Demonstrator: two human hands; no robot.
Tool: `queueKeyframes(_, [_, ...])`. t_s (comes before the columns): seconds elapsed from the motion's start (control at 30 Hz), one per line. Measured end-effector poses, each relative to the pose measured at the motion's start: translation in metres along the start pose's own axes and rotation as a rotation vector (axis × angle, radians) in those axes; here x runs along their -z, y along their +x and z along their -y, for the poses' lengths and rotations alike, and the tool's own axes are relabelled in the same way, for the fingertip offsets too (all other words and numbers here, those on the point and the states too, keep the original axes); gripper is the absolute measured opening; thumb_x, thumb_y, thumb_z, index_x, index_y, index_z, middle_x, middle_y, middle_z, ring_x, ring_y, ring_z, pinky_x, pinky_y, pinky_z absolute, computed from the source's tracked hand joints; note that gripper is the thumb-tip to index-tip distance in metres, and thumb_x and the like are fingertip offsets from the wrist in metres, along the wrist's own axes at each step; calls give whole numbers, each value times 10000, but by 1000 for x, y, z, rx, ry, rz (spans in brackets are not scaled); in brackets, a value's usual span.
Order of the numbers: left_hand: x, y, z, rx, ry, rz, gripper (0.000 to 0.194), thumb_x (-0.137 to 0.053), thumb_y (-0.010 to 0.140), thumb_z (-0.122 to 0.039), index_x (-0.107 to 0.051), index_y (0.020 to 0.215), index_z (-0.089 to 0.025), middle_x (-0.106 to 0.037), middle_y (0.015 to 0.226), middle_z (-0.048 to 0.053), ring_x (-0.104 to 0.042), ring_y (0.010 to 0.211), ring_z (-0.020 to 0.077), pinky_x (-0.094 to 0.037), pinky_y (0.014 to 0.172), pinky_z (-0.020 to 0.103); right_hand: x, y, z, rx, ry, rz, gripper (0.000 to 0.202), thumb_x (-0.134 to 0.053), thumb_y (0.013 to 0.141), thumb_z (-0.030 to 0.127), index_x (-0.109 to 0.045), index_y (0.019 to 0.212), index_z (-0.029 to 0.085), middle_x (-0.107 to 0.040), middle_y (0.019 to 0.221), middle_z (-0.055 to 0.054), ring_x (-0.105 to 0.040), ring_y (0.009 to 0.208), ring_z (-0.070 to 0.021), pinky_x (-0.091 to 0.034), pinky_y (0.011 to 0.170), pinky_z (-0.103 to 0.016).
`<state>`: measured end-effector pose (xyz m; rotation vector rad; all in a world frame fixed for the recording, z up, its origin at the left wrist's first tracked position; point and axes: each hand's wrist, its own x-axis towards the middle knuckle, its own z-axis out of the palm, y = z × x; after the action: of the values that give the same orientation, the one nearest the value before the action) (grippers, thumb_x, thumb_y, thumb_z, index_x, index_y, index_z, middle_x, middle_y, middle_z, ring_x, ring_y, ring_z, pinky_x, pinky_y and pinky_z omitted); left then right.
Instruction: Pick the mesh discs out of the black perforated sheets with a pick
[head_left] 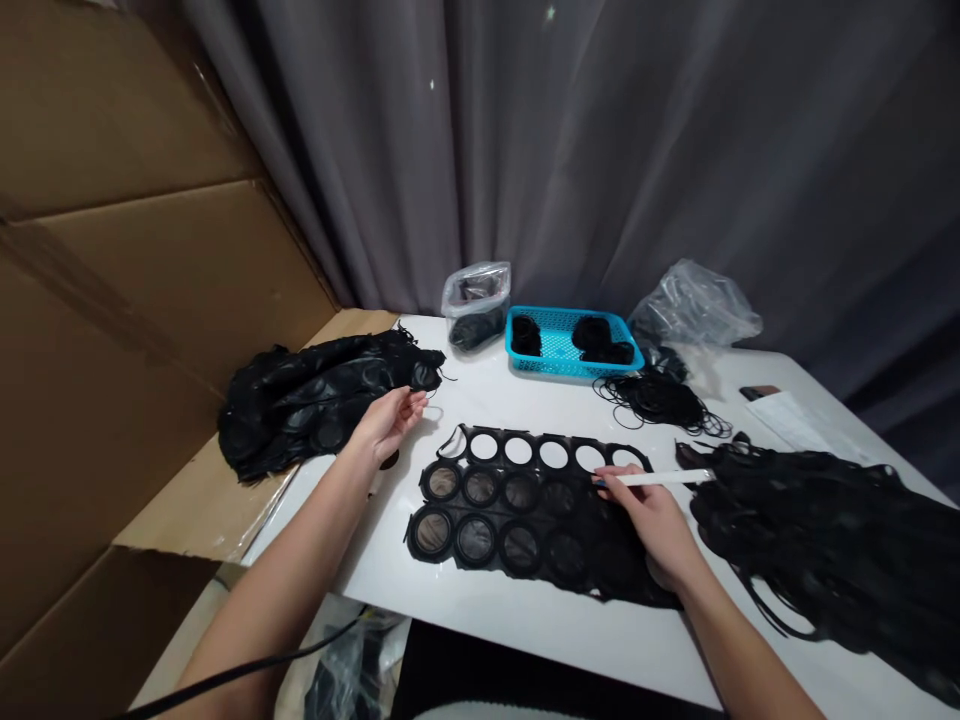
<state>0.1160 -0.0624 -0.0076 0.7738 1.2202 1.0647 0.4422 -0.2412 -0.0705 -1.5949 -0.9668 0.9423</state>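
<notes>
A flat black rubber sheet [495,515] with rows of round rings lies on the white table. Along its far row the circles are open holes with the table showing through; the nearer rows still have thin dark film inside the rings. My right hand [652,520] rests over the sheet's right part, gripping a slim white pen-like tool [667,478] with a bluish tip. Off the sheet's far left corner, my left hand [391,422] is raised with its fingers pinched together, beside a heap of black rubber sheets [322,400]. What the pinch holds is too small to make out.
A blue basket [559,352] with bundles of black rings stands at the back, beside a clear plastic tub [478,305]. Loose black rings [664,400] and a clear bag [697,305] lie right of it. Black perforated scraps [832,540] cover the right side. Cardboard [135,300] walls the left.
</notes>
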Motion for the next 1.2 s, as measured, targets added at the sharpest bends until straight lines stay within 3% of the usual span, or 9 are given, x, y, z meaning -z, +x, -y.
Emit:
queueKeyframes(0.13, [-27, -52, 12, 4, -24, 134, 135, -730, 848, -207, -639, 799, -121, -723, 801, 74, -685, 721, 110, -566, 692, 187, -17, -19, 35, 167, 4, -51, 288, -650, 864, 508, -675, 828, 223, -717, 1086, -103, -672, 938, -255, -532, 908, -418])
queueKeyframes(0.23, [-50, -92, 27, 21, -36, 382, 283, -860, 726, -326, -670, 795, -128, -732, 800, 61, -691, 757, 133, -561, 743, 217, -37, -40, 69, 321, 51, -18, 266, -612, 919, 421, -594, 732, 233, -719, 1127, -98, -656, 1054, -266, -504, 961, -434])
queueKeyframes(0.37, [-68, -119, 35, 9, -3, 518, 361, -885, 683, -417, -689, 794, -134, -719, 774, 35, -668, 716, 121, -544, 735, 226, -56, -56, 96, 424, 73, 79, 233, -585, 950, 352, -579, 748, 237, -724, 1121, -88, -665, 1038, -249, -502, 948, -422])
queueKeyframes(0.57, [-71, -126, 37, -85, 75, 575, 281, -800, 807, -397, -695, 841, -139, -719, 777, 33, -667, 734, 120, -521, 746, 228, -62, -58, 94, 370, 103, 135, 183, -579, 965, 313, -597, 801, 233, -726, 1129, -66, -664, 1032, -212, -488, 952, -379])
queueKeyframes(0.8, [-74, -131, 41, -117, 89, 593, 250, -779, 829, -371, -673, 837, -144, -717, 769, 23, -663, 723, 117, -510, 729, 224, -62, -61, 88, 360, 105, 101, 168, -593, 958, 302, -588, 806, 233, -730, 1113, -52, -673, 985, -202, -508, 901, -361])
queueKeyframes(1.1, [-76, -130, 40, -155, 111, 610, 217, -734, 864, -337, -646, 823, -143, -698, 765, 20, -648, 728, 113, -502, 734, 225, -58, -61, 88, 469, -5, 67, 132, -560, 974, 261, -592, 848, 239, -741, 1097, -41, -695, 958, -186, -538, 847, -331])
queueKeyframes(1.2, [-78, -132, 39, -176, 141, 592, 219, -724, 857, -335, -630, 798, -146, -682, 748, 15, -641, 724, 119, -499, 724, 231, -59, -64, 87, 596, -143, 8, 112, -549, 972, 207, -604, 881, 244, -747, 1063, -34, -696, 942, -185, -531, 827, -335])
